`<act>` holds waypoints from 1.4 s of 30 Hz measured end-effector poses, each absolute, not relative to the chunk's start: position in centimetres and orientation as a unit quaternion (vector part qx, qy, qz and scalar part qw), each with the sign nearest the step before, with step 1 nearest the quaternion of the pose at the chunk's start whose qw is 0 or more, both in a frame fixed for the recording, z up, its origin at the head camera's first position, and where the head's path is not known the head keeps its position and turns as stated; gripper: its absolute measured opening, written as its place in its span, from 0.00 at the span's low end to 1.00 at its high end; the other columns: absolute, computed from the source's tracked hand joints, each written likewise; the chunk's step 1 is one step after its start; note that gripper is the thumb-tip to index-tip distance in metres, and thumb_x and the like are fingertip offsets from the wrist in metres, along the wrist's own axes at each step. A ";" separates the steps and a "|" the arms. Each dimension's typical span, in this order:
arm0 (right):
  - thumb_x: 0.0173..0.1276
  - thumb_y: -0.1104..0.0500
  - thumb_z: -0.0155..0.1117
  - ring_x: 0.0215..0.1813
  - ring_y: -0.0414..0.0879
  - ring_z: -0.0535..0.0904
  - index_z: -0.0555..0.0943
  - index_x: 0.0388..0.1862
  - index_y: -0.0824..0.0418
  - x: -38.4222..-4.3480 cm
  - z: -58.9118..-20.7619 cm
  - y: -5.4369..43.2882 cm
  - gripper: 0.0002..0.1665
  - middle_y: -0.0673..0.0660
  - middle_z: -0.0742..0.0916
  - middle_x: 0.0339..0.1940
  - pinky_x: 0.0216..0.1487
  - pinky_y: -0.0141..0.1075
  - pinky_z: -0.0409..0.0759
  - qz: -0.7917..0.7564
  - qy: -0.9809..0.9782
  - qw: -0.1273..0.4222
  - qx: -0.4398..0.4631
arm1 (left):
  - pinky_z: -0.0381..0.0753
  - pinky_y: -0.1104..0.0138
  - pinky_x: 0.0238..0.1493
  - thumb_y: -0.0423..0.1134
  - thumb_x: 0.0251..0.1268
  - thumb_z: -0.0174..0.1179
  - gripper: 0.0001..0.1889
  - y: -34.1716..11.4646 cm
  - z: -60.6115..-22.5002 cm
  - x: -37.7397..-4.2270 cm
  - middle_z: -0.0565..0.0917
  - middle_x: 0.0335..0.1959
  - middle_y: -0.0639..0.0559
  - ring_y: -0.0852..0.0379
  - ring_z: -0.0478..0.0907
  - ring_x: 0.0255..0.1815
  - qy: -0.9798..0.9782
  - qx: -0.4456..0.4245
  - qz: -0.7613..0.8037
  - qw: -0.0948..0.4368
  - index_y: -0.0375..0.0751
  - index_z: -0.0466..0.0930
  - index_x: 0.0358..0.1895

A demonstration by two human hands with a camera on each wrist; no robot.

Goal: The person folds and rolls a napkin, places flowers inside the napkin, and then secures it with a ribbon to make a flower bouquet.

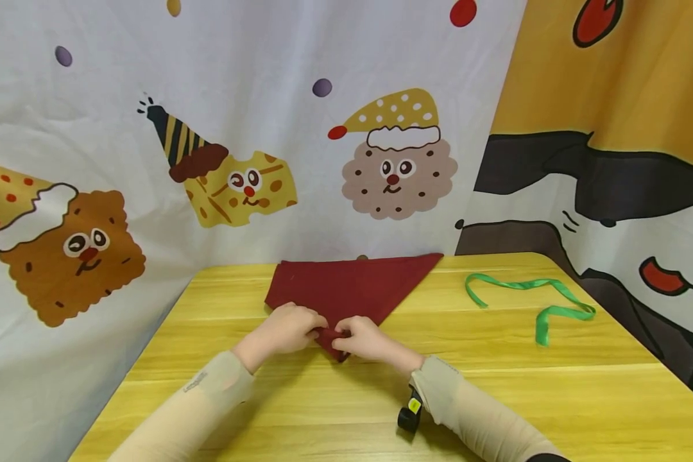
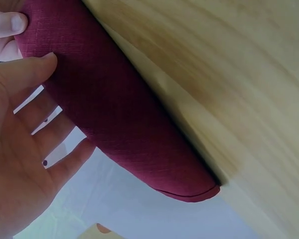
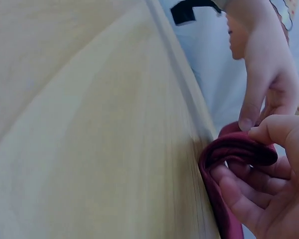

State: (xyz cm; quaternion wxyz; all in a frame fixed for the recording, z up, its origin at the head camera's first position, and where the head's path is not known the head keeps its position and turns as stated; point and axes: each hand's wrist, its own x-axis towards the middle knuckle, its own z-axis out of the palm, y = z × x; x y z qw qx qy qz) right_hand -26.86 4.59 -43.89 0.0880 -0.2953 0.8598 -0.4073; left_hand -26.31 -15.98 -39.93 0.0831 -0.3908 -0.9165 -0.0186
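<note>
A dark red cloth napkin [image 1: 346, 282] lies folded on the wooden table, its near edge lifted and curled over. My left hand [image 1: 290, 327] pinches that edge; in the left wrist view its thumb presses the top of the napkin [image 2: 114, 114] while the other fingers pass behind the edge. Beside it, my right hand [image 1: 365, 339] grips the same edge close to the near corner. The right wrist view shows the cloth [image 3: 239, 148] bent into a layered roll between the thumb and fingers of my right hand [image 3: 274, 184]. Part of the roll is hidden behind the fingers.
A green ribbon [image 1: 566, 311] lies in loose bends on the right side of the table [image 1: 496, 398]. A curtain [image 1: 300, 38] printed with cartoon snacks hangs behind the table and down its left side. A small black device [image 1: 409, 414] hangs at the right wrist.
</note>
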 end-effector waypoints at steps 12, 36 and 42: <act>0.65 0.63 0.62 0.22 0.49 0.83 0.81 0.30 0.65 -27.7 -44.6 5.9 0.06 0.55 0.85 0.20 0.25 0.37 0.81 -0.469 0.835 0.127 -0.257 | 0.73 0.52 0.52 0.41 0.67 0.62 0.10 -15.6 -40.7 -27.9 0.85 0.45 0.58 0.58 0.81 0.46 -0.928 -0.359 -0.081 0.051 0.51 0.86 0.49; 0.62 0.61 0.69 0.22 0.49 0.82 0.80 0.43 0.70 -29.5 -45.2 7.6 0.15 0.56 0.85 0.23 0.26 0.39 0.81 -0.503 0.826 0.145 -0.210 | 0.67 0.49 0.60 0.39 0.64 0.65 0.09 -13.8 -41.2 -31.6 0.84 0.47 0.54 0.53 0.78 0.52 -0.925 -0.328 -0.185 -0.041 0.47 0.86 0.47; 0.58 0.61 0.72 0.24 0.49 0.83 0.78 0.52 0.73 -29.9 -45.1 8.1 0.25 0.56 0.84 0.29 0.28 0.39 0.82 -0.492 0.832 0.146 -0.210 | 0.72 0.54 0.57 0.40 0.62 0.66 0.10 -13.4 -41.7 -32.4 0.84 0.46 0.54 0.53 0.77 0.52 -0.927 -0.318 -0.189 -0.055 0.47 0.86 0.47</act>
